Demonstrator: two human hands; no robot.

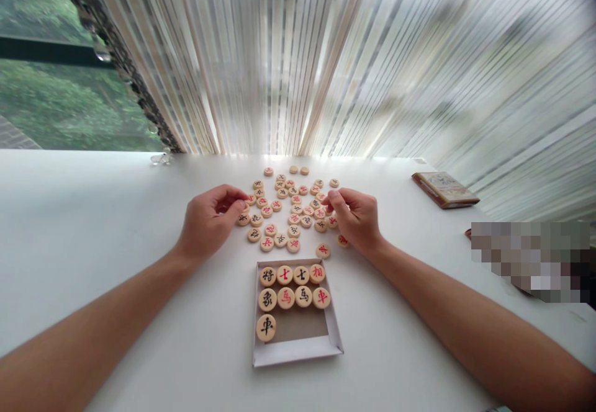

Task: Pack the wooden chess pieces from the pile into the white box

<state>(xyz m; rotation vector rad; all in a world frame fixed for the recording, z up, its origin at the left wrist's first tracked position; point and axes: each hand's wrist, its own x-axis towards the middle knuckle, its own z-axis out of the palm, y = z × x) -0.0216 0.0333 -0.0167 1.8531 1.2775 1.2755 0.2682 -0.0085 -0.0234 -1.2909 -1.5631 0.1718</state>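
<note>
Many round wooden xiangqi pieces (297,209) with red or black characters lie scattered in the middle of the white table. At the left side of the spread, my left hand (212,219) is closed in a pinch, its thumb and forefinger on a piece at their tips. My right hand (356,213) is curled closed at the right side, above several pieces; its fingers hide whatever is between them. Nearer me stands a shallow white box (298,351). Inside it, face up, are two full rows of pieces and a single black chariot piece (266,327) at the left of the third row.
A brown-edged flat case (446,190) lies at the right back of the white table (116,238). A blurred-out object (531,263) is at the far right. Striped curtains (279,58) hang behind the table, beside a window (41,102) at left. A small clear object (161,159) sits at the back edge.
</note>
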